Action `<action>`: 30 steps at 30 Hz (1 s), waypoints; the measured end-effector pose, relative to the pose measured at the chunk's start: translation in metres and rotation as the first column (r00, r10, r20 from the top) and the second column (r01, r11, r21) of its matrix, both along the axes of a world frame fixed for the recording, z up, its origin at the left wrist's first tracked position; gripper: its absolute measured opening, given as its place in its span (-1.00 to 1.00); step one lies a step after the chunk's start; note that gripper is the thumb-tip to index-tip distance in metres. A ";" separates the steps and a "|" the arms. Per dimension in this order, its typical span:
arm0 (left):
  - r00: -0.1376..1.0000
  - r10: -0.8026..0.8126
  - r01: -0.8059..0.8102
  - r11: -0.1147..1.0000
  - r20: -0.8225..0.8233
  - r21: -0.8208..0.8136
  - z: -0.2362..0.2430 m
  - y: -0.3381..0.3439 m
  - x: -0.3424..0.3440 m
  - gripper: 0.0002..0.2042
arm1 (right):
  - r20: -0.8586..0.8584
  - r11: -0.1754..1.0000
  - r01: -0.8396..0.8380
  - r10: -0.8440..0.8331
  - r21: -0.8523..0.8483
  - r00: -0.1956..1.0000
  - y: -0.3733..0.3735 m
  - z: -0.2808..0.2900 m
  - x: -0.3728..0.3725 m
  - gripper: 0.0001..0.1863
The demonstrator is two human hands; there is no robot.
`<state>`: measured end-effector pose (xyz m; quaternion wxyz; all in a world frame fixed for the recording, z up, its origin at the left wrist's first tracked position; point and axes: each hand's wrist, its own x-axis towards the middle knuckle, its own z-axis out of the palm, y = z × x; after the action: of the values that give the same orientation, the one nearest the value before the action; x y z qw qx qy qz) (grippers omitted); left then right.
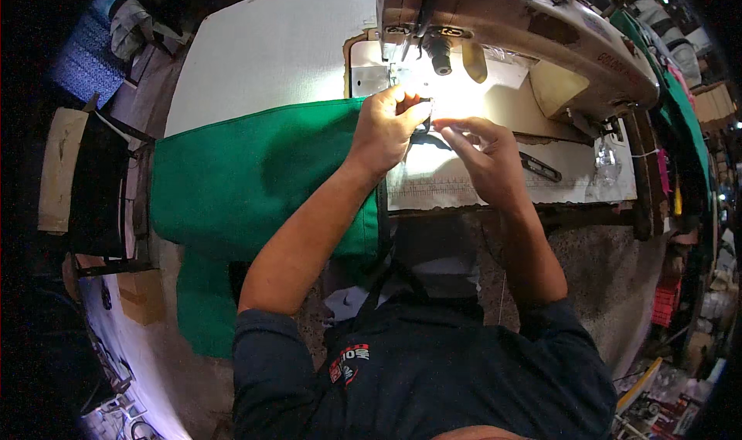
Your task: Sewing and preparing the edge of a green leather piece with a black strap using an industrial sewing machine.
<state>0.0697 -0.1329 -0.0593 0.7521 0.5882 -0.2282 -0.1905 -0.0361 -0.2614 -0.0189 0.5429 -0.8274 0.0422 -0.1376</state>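
Note:
Under the sewing machine's (440, 53) lamp, both my hands meet close to the needle area. My left hand (384, 127) is closed, with thumb and forefinger pinching a small black strip (423, 123) whose exact kind is unclear. Just right of it, my right hand (485, 158) is pinched at the fingertips near that strip. Whatever those fingertips grip is too small to make out. Green fabric (255, 169) with a dark edging spreads beneath my left forearm and hangs over the table's front edge. A dark curved piece (430, 141) lies below the fingertips.
The white tabletop (263, 46) extends to the left, with a measuring scale (433, 186) along its front edge. Right of my right hand lie a black slotted tool (541, 167) and a clear plastic container (607, 162). A dark chair-like frame (100, 181) stands at left.

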 end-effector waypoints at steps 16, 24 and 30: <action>0.986 -0.104 0.080 0.981 -0.129 -0.179 0.006 0.003 -0.001 -0.92 | 0.031 0.873 0.117 -0.149 0.474 0.988 0.012 -0.027 0.011 -0.69; 0.992 -0.044 0.020 0.981 -0.122 -0.194 0.004 0.001 -0.001 -0.94 | 0.042 0.645 0.134 -0.251 0.752 0.967 0.023 -0.033 0.024 -0.76; 0.995 -0.021 0.000 0.976 -0.094 -0.217 0.011 0.001 -0.003 -0.93 | 0.093 0.606 0.144 -0.342 0.783 0.935 0.029 -0.037 0.031 -0.81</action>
<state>0.0665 -0.1319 -0.0484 0.8208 0.4915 -0.2147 -0.1964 -0.0050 -0.2319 -0.0560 0.8179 -0.4837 0.1453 -0.2757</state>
